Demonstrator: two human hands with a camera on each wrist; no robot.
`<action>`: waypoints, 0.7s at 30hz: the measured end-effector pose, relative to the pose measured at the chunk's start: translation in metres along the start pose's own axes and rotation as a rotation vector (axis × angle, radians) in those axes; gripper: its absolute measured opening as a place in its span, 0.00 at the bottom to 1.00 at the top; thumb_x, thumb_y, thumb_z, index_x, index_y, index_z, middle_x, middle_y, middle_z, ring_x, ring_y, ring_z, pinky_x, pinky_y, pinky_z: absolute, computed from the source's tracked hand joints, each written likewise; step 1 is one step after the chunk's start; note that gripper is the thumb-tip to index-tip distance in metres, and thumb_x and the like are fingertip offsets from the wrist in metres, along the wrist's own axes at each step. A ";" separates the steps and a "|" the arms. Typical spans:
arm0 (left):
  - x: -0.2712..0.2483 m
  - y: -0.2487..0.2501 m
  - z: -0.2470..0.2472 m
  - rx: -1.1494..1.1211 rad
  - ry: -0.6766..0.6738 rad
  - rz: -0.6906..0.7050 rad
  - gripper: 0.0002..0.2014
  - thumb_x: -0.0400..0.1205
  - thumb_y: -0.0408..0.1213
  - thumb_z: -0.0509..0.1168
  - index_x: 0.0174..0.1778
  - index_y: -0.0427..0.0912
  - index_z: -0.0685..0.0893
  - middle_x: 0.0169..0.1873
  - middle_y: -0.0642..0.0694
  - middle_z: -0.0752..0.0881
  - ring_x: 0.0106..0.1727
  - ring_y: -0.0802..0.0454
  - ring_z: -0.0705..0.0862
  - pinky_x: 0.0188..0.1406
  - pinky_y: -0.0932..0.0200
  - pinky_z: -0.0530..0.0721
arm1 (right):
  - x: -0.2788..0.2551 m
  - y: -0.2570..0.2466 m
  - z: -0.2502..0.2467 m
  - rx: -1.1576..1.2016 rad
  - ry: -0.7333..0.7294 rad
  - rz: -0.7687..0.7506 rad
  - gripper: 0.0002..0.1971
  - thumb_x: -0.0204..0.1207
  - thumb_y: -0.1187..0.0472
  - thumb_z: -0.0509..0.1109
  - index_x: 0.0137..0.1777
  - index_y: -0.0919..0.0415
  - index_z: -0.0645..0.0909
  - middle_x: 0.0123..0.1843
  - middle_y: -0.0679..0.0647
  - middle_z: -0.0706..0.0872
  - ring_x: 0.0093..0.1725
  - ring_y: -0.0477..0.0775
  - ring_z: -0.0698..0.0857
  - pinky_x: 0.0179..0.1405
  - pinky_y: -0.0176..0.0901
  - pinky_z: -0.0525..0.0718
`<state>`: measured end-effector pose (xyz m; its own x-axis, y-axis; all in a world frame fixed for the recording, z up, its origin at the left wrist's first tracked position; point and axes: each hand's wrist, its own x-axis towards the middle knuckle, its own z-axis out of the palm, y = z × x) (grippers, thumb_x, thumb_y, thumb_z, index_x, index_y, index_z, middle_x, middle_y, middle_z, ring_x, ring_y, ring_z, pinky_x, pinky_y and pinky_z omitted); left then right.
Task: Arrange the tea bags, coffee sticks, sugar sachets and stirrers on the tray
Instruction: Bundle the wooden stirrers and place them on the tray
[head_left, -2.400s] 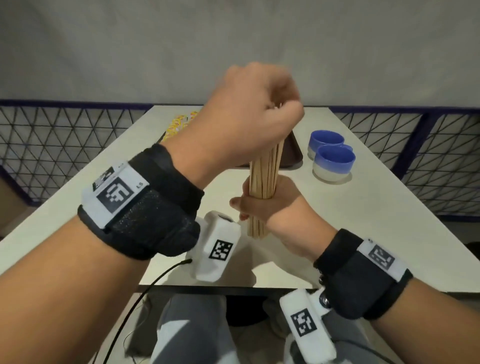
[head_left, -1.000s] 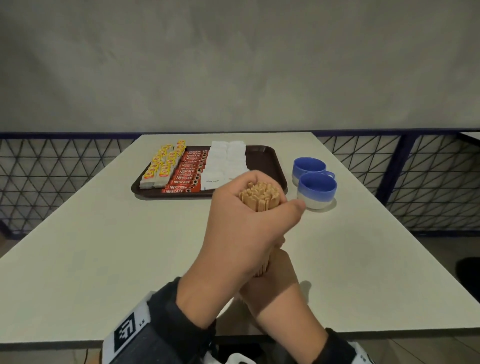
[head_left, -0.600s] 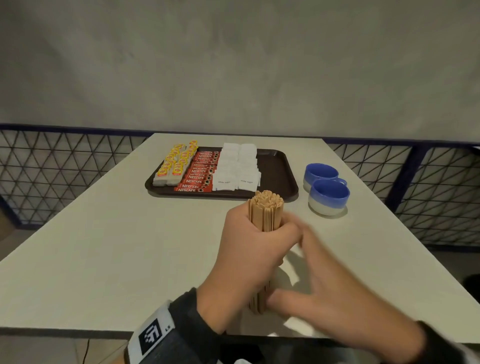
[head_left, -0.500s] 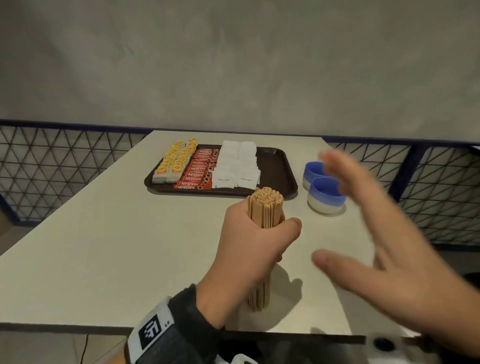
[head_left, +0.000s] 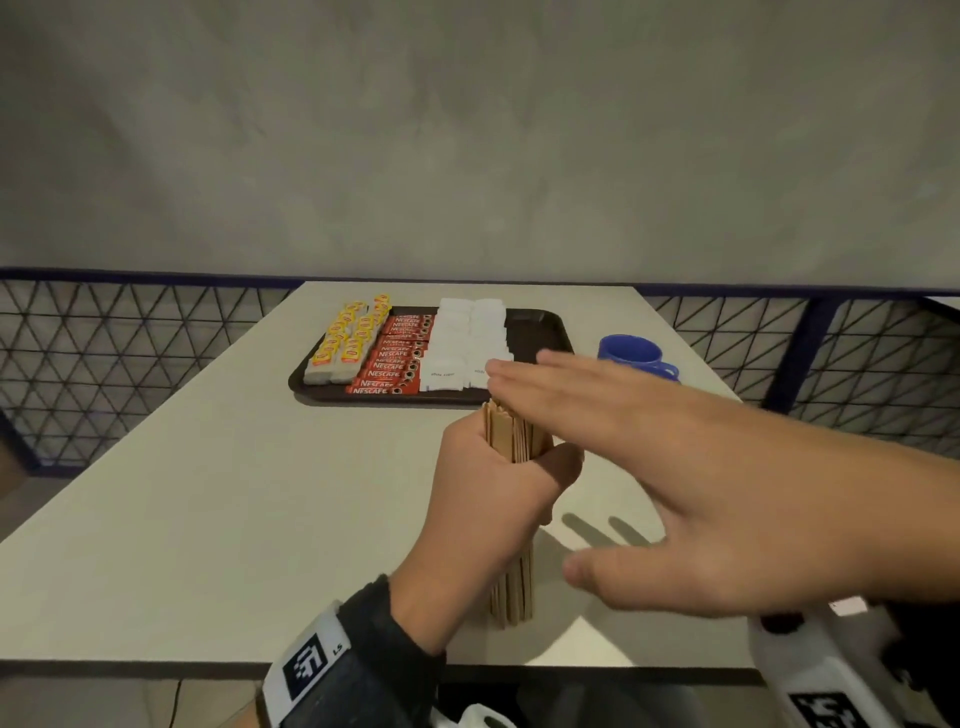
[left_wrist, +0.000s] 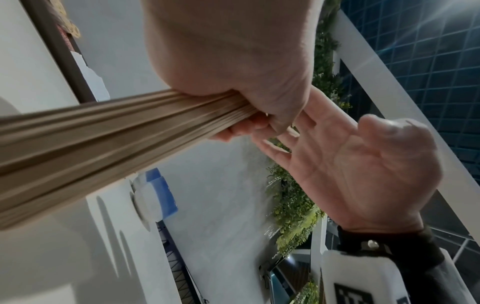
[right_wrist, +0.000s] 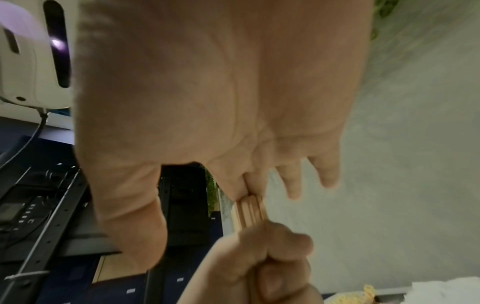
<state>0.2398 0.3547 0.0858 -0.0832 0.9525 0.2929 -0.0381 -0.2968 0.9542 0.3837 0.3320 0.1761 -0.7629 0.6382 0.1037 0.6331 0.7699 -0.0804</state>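
Table (head_left: 218, 519) under both hands. Tray (head_left: 540, 332) beyond left hand (head_left: 483, 499), bare strip at its right end. Left hand fisted round upright stirrers (head_left: 511, 436), bottom ends on table. Right hand (head_left: 691, 467) flat, fingers straight, over top ends, holding nothing. Stirrers: light, stiff, thin wood, loose bundle, likely to splay; grip mid-length, all round.

White table (head_left: 218, 499) — it carries a brown tray (head_left: 543, 332); a blue cup (head_left: 631, 351) just beside it.
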 end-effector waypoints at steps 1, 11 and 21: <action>0.000 0.000 0.000 0.011 0.000 0.003 0.09 0.65 0.33 0.73 0.24 0.41 0.78 0.17 0.45 0.77 0.19 0.49 0.75 0.23 0.57 0.75 | -0.002 -0.002 -0.005 0.008 0.012 0.016 0.50 0.70 0.29 0.61 0.89 0.37 0.43 0.88 0.25 0.44 0.87 0.31 0.42 0.88 0.43 0.54; -0.004 -0.001 0.002 0.048 0.009 0.032 0.09 0.64 0.32 0.73 0.23 0.42 0.78 0.17 0.53 0.77 0.21 0.57 0.75 0.21 0.62 0.74 | 0.007 -0.002 -0.014 0.069 0.015 -0.053 0.53 0.73 0.45 0.77 0.91 0.48 0.48 0.89 0.39 0.57 0.87 0.38 0.53 0.84 0.34 0.57; 0.005 0.010 -0.001 0.103 -0.058 -0.023 0.19 0.74 0.26 0.73 0.20 0.50 0.79 0.15 0.57 0.74 0.20 0.56 0.73 0.22 0.63 0.72 | -0.001 0.003 0.014 0.568 0.168 0.130 0.50 0.70 0.46 0.81 0.87 0.40 0.53 0.80 0.26 0.67 0.77 0.28 0.70 0.74 0.26 0.71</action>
<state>0.2381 0.3564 0.0966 -0.0255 0.9621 0.2715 0.0639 -0.2694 0.9609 0.3845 0.3339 0.1621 -0.6230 0.7537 0.2090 0.5154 0.5966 -0.6152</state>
